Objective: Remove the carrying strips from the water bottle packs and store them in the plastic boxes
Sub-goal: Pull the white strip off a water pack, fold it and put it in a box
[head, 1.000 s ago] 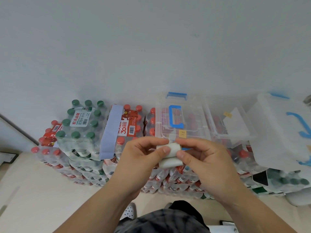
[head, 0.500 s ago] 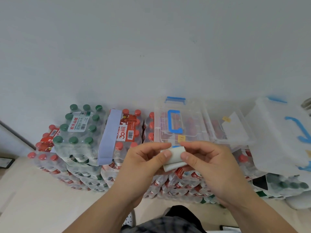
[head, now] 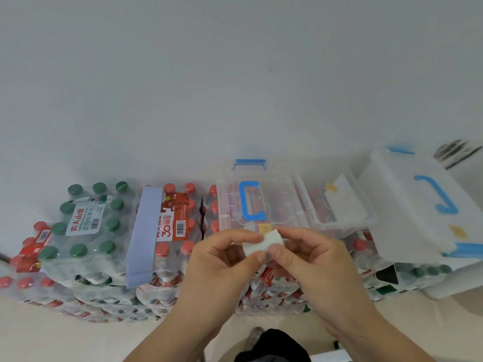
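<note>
A folded white carrying strip [head: 262, 242] is pinched between my left hand [head: 222, 267] and my right hand [head: 311, 259], just in front of a closed clear plastic box with a blue handle [head: 252, 202]. That box sits on stacked red-capped water bottle packs [head: 271, 288]. To its right an open clear box [head: 337, 207] holds white strips. A pale blue-grey carrying strip [head: 143, 233] still runs across a red-capped pack [head: 177, 223] on the left.
A green-capped bottle pack [head: 86, 223] tops the left stack. Far right, another clear box or lid with blue handle [head: 423, 202] leans tilted. The white wall stands directly behind the packs. My feet and dark clothing [head: 271, 346] show at the bottom.
Both hands keep working the white strip; it now looks more compact and tilted up to the right. The view has shifted slightly downward.
</note>
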